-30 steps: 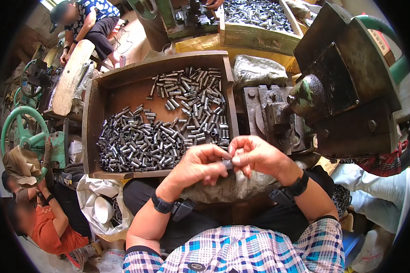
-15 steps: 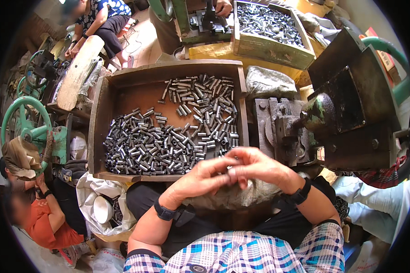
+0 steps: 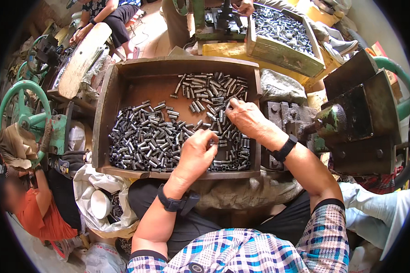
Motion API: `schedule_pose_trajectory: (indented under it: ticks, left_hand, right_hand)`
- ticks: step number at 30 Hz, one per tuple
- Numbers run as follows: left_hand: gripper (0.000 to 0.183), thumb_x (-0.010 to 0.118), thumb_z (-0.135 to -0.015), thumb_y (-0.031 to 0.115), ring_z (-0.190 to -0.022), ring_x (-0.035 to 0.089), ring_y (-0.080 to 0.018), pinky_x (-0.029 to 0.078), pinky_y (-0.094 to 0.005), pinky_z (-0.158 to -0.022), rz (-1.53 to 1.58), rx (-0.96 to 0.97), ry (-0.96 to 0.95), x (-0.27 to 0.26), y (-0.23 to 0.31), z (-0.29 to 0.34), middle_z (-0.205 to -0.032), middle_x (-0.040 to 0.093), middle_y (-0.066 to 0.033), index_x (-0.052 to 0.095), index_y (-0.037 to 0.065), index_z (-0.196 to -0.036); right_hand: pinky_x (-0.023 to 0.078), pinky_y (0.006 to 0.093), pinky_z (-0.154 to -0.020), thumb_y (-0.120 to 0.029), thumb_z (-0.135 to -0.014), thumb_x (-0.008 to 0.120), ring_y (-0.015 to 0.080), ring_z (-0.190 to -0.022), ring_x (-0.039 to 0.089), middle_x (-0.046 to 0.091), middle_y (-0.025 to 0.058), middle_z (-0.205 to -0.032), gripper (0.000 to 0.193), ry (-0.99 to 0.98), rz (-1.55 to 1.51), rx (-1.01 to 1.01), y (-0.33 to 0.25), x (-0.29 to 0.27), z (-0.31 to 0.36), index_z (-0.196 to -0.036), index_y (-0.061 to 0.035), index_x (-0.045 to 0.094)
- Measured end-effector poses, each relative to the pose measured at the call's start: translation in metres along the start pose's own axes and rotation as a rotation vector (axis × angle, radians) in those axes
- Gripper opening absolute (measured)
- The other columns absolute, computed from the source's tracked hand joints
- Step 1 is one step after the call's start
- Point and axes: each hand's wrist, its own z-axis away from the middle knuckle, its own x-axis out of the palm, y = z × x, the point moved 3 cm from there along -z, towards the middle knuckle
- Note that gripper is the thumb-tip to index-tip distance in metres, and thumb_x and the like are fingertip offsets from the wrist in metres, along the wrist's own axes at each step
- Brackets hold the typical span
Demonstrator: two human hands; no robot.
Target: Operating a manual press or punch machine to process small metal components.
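A shallow wooden tray in front of me holds many short, dark, shiny metal tubes. My left hand is above the tubes near the tray's front edge, its fingers curled in toward the thumb. Whatever is inside those fingers, if anything, is hidden. Over the heap at the tray's right side, my right hand has its thumb and fingertips pinched together among the tubes. What sits in that pinch cannot be made out. Several longer, thinner pieces lie with the tubes toward the back.
A press-like machine with a green wheel stands to my right. Another green handwheel is at the left. A second wooden box of metal parts is at the back right. A white sack holds a bowl. Other people sit nearby.
My hands were together above the tray's front edge. They have parted: the right reached forward to the tubes at the right, the left moved forward over the tray. The view shifted slightly.
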Motion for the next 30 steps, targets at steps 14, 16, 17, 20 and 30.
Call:
schedule_pose_trajectory:
  ticks: [14,16,17,20,30]
  left_hand:
    - [0.021,0.066,-0.078,0.02,-0.075,0.062,-0.0323,0.05,-0.0424,-0.066,-0.593,-0.028,-0.266,0.036,-0.007,-0.004,-0.078,0.061,-0.0133,0.052,0.004,-0.082]
    - [0.021,0.066,-0.078,0.02,-0.075,0.063,-0.0316,0.05,-0.0424,-0.065,-0.618,-0.013,-0.26,0.037,-0.002,-0.005,-0.075,0.062,-0.0126,0.052,0.005,-0.081]
    - [0.021,0.066,-0.078,0.02,-0.075,0.063,-0.0316,0.05,-0.0426,-0.065,-0.631,-0.028,-0.279,0.037,-0.001,-0.005,-0.075,0.062,-0.0126,0.052,0.004,-0.08]
    - [0.02,0.065,-0.077,0.019,-0.072,0.063,-0.0309,0.05,-0.0422,-0.063,-0.671,-0.016,-0.292,0.039,0.002,-0.007,-0.073,0.063,-0.0119,0.052,0.004,-0.078]
    - [0.009,0.062,-0.075,0.015,-0.064,0.064,-0.0264,0.051,-0.0363,-0.056,-0.866,0.06,-0.218,0.054,-0.002,-0.009,-0.071,0.061,-0.0089,0.057,0.008,-0.076]
  right_hand:
    - [0.049,0.0412,-0.06,-0.012,-0.077,0.065,0.0369,-0.068,0.062,0.061,0.0189,-0.073,0.024,0.218,-0.956,0.455,-0.037,-0.024,0.107,-0.088,-0.0004,0.048]
    - [0.049,0.041,-0.059,-0.012,-0.077,0.066,0.0366,-0.068,0.062,0.061,0.0187,-0.072,0.024,0.242,-0.949,0.44,-0.036,-0.023,0.108,-0.088,-0.0005,0.048]
    - [0.049,0.0409,-0.059,-0.013,-0.077,0.066,0.0364,-0.067,0.062,0.061,0.0185,-0.072,0.024,0.206,-0.954,0.44,-0.035,-0.022,0.108,-0.088,-0.0005,0.048]
    - [0.048,0.0402,-0.059,-0.014,-0.077,0.066,0.0355,-0.068,0.062,0.061,0.0173,-0.071,0.024,0.227,-0.96,0.459,-0.031,-0.02,0.108,-0.087,-0.0012,0.049]
    - [0.048,0.0362,-0.061,-0.009,-0.079,0.063,0.0311,-0.067,0.06,0.06,0.0162,-0.077,0.012,0.343,-0.97,0.394,-0.039,-0.022,0.11,-0.081,0.0003,0.055]
